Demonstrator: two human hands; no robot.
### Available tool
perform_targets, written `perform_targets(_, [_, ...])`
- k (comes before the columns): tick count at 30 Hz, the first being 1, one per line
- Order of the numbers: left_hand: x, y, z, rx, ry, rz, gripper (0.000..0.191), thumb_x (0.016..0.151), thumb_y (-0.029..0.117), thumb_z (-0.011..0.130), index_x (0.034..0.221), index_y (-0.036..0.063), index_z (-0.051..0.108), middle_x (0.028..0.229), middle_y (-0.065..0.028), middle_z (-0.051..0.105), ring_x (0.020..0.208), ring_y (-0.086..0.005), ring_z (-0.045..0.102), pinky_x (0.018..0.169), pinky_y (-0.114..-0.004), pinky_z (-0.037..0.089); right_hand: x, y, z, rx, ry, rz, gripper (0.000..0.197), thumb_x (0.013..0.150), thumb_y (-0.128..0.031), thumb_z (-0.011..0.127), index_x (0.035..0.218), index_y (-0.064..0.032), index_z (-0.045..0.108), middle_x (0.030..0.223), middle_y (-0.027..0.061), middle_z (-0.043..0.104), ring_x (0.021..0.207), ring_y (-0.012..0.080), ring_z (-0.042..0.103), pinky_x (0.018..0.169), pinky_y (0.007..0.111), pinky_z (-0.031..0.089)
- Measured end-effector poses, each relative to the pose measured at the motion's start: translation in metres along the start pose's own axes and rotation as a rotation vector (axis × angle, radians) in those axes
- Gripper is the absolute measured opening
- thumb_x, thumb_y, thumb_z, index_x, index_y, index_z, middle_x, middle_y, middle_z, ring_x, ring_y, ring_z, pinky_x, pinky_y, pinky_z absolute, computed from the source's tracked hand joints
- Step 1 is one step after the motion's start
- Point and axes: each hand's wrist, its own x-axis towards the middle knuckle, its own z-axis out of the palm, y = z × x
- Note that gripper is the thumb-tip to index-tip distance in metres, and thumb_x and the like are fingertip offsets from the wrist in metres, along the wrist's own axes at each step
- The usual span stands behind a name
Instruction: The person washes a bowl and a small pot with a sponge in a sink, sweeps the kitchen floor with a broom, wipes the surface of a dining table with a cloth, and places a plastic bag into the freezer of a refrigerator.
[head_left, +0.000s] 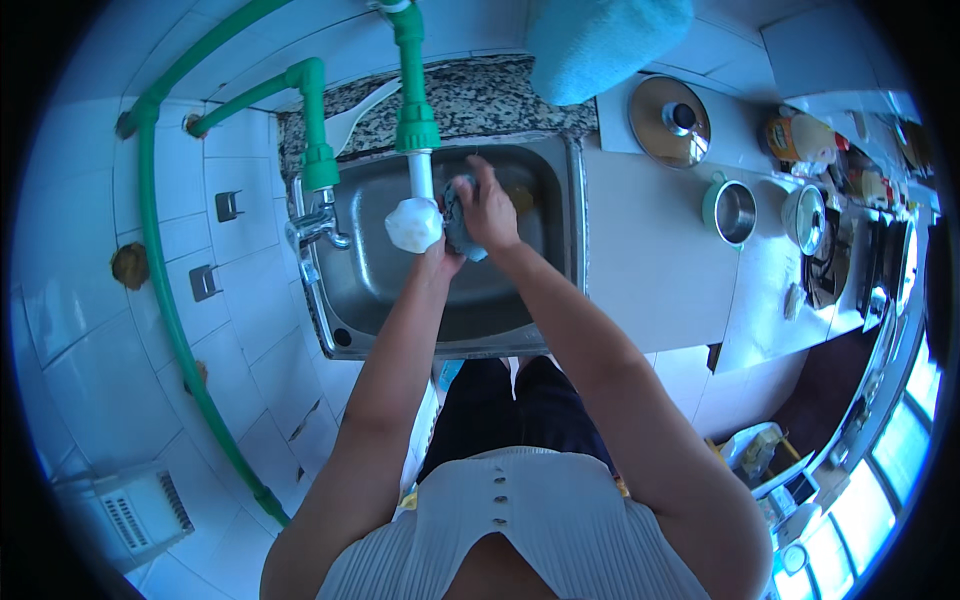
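A wet-looking grey-blue cloth (466, 238) is bunched up between my two hands over the stainless steel sink (375, 300). My left hand (450, 262) grips it from below and the left, with its fingers mostly hidden behind the cloth and the white tap head (415, 225). Against the cloth's right side lies my right hand (493, 214). Its thumb and fingers are raised and slightly blurred, and its palm is turned away from view. A yellowish patch (520, 199) shows in the basin just beyond my right hand; what it is cannot be told.
Green pipes (411, 82) and a chrome tap (321, 227) jut over the sink's left half. A blue towel (607, 45) hangs above the granite ledge (480, 94), where a white spoon-like utensil (360, 116) lies. The right counter (660, 247) bears a glass lid (669, 121) and a small pot (733, 213).
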Motion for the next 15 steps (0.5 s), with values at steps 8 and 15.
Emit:
perform_targets(8, [-0.022, -0.009, 0.040, -0.017, 0.203, -0.012, 0.040, 0.089, 0.042, 0.041, 0.113, 0.0108, 0.050, 0.110, -0.0042, 0.055, 0.100, -0.0183, 0.054, 0.085, -0.037, 0.044, 0.014, 0.022, -0.005, -0.304, -0.185, -0.319, 0.019, 0.079, -0.031, 0.056, 0.078, -0.0129, 0.053, 0.065, 0.0092, 0.061, 0.055, 0.0279, 0.061, 0.045, 0.040, 0.046])
perform_targets(15, [0.023, -0.015, -0.053, -0.039, -0.207, 0.206, 0.034, 0.088, 0.033, 0.047, 0.111, 0.0079, 0.050, 0.109, -0.0062, 0.055, 0.098, -0.0210, 0.055, 0.085, -0.037, 0.045, 0.022, 0.048, 0.008, 0.167, -0.516, 0.407, 0.047, 0.070, -0.045, 0.062, 0.096, -0.0052, 0.062, 0.088, 0.0207, 0.062, 0.083, 0.0336, 0.061, 0.073, 0.041, 0.047])
